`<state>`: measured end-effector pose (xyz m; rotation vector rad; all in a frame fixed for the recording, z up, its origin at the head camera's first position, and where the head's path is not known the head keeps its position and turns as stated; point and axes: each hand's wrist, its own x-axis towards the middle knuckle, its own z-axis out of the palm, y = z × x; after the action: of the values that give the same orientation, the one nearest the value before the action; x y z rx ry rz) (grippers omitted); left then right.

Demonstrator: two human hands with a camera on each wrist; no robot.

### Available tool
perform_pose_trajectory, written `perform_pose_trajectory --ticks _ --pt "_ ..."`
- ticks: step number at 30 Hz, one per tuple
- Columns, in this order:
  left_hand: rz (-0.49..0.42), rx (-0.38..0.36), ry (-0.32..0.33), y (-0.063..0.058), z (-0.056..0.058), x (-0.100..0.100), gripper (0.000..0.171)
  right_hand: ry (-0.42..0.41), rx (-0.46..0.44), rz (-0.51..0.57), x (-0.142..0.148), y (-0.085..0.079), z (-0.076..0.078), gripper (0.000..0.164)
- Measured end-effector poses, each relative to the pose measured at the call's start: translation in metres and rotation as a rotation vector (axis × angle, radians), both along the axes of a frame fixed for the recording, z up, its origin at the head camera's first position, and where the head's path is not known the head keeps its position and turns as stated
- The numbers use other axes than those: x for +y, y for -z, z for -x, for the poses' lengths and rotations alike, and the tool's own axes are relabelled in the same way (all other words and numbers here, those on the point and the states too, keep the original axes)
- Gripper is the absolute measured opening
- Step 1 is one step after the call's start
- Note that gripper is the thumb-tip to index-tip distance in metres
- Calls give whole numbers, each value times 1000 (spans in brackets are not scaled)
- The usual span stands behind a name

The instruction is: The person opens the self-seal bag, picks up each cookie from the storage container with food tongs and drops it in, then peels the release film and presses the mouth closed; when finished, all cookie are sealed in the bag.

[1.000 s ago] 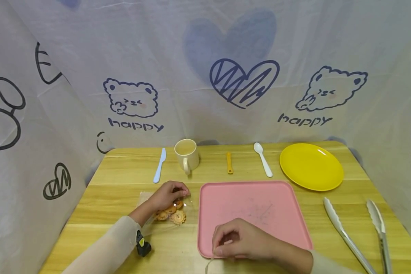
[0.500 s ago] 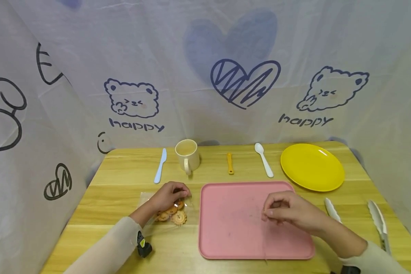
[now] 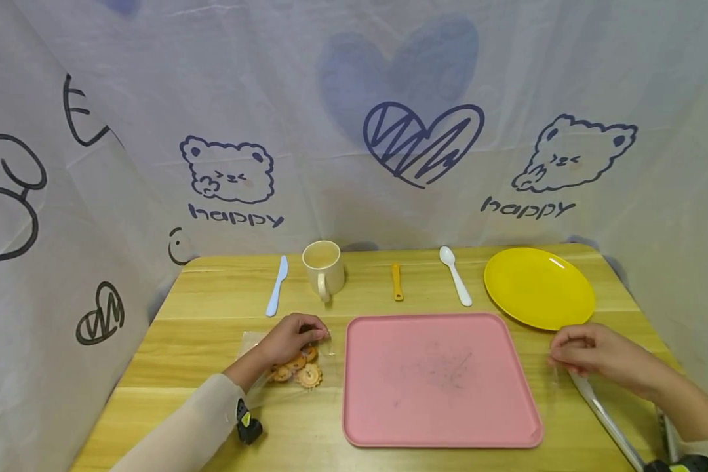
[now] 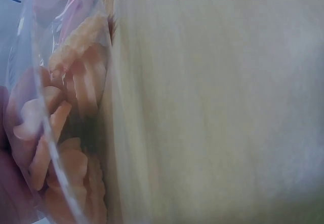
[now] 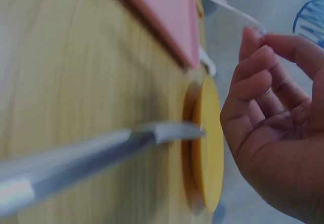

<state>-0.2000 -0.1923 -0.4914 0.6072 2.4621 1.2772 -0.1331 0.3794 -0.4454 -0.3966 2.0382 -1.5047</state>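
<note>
My left hand (image 3: 290,339) pinches the upper right edge of a clear plastic bag (image 3: 251,338) lying left of the pink tray (image 3: 431,380). Several round, ridged cookies (image 3: 309,376) show inside it; in the left wrist view the cookies (image 4: 83,77) press against the film. My right hand (image 3: 608,357) hovers over the metal tongs (image 3: 608,423), below the yellow plate (image 3: 539,288). Between thumb and forefinger it pinches a thin translucent strip (image 5: 230,7), clearest in the right wrist view. The hand and forearm partly hide the tongs.
Along the back of the table stand a pale blue knife (image 3: 276,286), a cream mug (image 3: 323,269), a small orange-yellow handle-like piece (image 3: 397,282) and a white spoon (image 3: 455,275). Printed cloth (image 3: 342,131) hangs behind and at both sides.
My right hand has swung from the tray's near edge across the tray to the right, carrying the thin strip to above the tongs. The left hand stays on the bag.
</note>
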Motion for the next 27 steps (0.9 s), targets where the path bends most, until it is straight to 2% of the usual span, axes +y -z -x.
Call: perform_pose_trajectory --ticks 4,11,15,18,21,27 --pt "2 -21 -12 0 0 1 19 45 59 -132 6 8 1 24" --pt "-18 -43 -12 0 -1 1 20 142 269 -442 -2 14 0 18" --pt "-22 -45 -14 0 -1 1 20 154 321 -559 -1 16 2 16" --pt "-21 -40 -12 1 0 0 19 108 300 -522 6 12 4 17" --pt "-21 -35 -10 2 0 0 19 38 251 -438 18 4 5 18" --pt "-22 -34 -8 2 0 1 19 -132 48 -269 44 -14 8 20"
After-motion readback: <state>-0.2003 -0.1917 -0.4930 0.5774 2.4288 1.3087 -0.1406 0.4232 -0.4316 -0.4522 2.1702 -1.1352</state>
